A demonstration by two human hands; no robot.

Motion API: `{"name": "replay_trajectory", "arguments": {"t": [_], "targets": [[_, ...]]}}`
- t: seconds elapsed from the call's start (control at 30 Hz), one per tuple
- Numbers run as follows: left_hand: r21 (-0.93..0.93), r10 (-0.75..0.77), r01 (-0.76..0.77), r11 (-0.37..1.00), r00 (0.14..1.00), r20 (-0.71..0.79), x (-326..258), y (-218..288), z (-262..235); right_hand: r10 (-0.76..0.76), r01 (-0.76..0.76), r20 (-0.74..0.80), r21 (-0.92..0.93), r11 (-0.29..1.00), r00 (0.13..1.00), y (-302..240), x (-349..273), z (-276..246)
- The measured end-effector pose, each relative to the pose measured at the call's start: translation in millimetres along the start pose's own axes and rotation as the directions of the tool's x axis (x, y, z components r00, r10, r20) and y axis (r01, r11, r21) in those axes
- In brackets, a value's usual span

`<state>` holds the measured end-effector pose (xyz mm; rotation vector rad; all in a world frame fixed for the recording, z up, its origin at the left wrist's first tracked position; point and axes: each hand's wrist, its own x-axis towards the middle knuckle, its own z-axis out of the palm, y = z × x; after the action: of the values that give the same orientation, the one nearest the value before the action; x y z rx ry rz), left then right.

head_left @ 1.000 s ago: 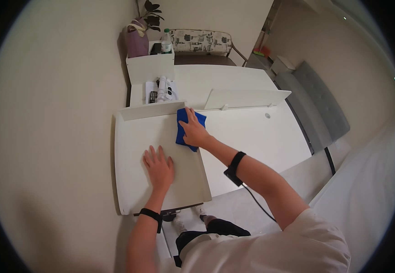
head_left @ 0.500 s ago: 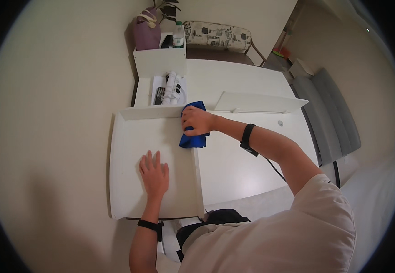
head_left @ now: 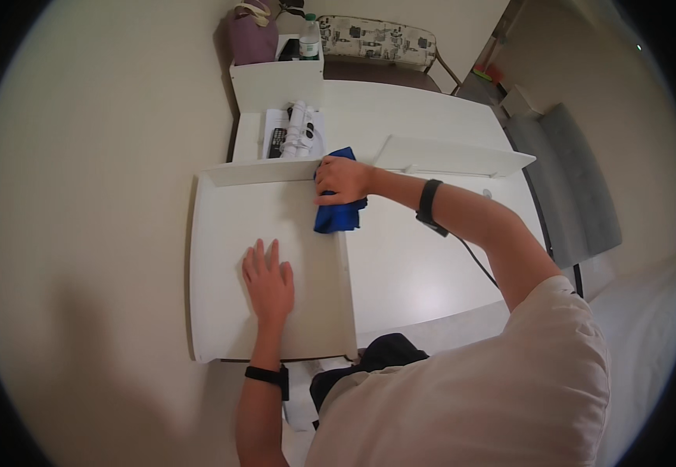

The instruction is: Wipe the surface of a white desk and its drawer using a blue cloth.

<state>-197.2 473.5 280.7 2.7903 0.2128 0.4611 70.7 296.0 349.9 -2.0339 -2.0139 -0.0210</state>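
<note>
My right hand grips a blue cloth, pressed over the far right corner of a white tray-like top with raised edges. Part of the cloth hangs past my fingers along the right rim, and its other folds are hidden under the palm. My left hand rests flat on the floor of the same top, fingers spread and nothing in them. Each wrist wears a black band.
Beyond the far rim lie a dark remote control and white rolled items. A white desk with a raised flap extends right. Farther off stand a purple bag, a bottle and a patterned bench.
The whole scene sits slightly higher in the picture as my head has shifted. My right hand stays on the cloth at the same corner, and my left hand stays flat.
</note>
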Motion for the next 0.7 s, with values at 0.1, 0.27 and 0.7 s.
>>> {"name": "replay_trajectory", "arguments": {"t": [0.1,0.27,0.7], "targets": [[0.010,0.018,-0.018,1.000,1.000,0.012,-0.7,-3.2,2.3,0.098,-0.090,0.176,-0.052,0.995,0.980,1.8,-1.4,2.5],[-0.005,0.023,-0.023,1.000,1.000,0.000,0.5,-5.0,3.8,0.057,-0.063,0.310,0.008,0.998,0.949,-80.8,-16.0,7.1],[0.003,0.035,-0.035,0.999,0.999,-0.032,1.8,-2.9,1.0,0.096,-0.090,0.079,-0.078,0.993,0.992,-15.4,0.0,-10.3]]}}
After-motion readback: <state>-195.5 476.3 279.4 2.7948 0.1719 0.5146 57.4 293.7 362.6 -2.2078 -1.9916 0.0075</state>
